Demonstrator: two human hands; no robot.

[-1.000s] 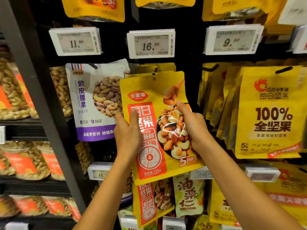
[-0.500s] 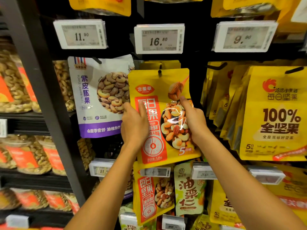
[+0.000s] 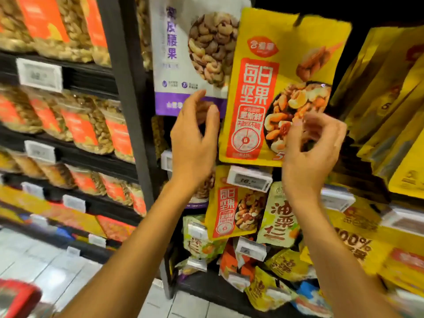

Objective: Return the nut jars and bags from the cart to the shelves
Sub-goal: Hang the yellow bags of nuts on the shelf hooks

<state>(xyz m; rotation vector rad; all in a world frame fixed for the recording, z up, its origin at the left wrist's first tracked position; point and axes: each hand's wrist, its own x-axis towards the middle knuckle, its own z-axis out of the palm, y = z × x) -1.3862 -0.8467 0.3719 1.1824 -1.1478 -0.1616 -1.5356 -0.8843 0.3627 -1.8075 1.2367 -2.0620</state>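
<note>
The yellow nut bag (image 3: 282,72) hangs flat on the rack, its top edge caught on a dark hook (image 3: 298,19), with a red label panel down its left side and a round window of mixed nuts at lower right. It hangs tilted a little, the top leaning right.

The left hand (image 3: 195,138) is raised just beside the bag's lower left edge, its fingers (image 3: 195,99) loosely spread and slightly bent, holding nothing. The right hand (image 3: 307,152) is in front of the bag's lower right corner, its fingers (image 3: 321,125) loosely curled and blurred. They pinch nothing that shows, and whether the tips touch the bag cannot be told.

Just left of the yellow bag hangs a purple-and-white cashew bag (image 3: 183,53), partly behind the left hand. Below the yellow bag sits a white price tag (image 3: 249,181), and under that a second bag of the same design (image 3: 229,210) beside a pale green bag (image 3: 280,216). More yellow bags (image 3: 390,111) hang in rows on the right. Beyond a black upright post (image 3: 128,99), shelves on the left carry clear nut jars (image 3: 87,125) with orange labels.
</note>
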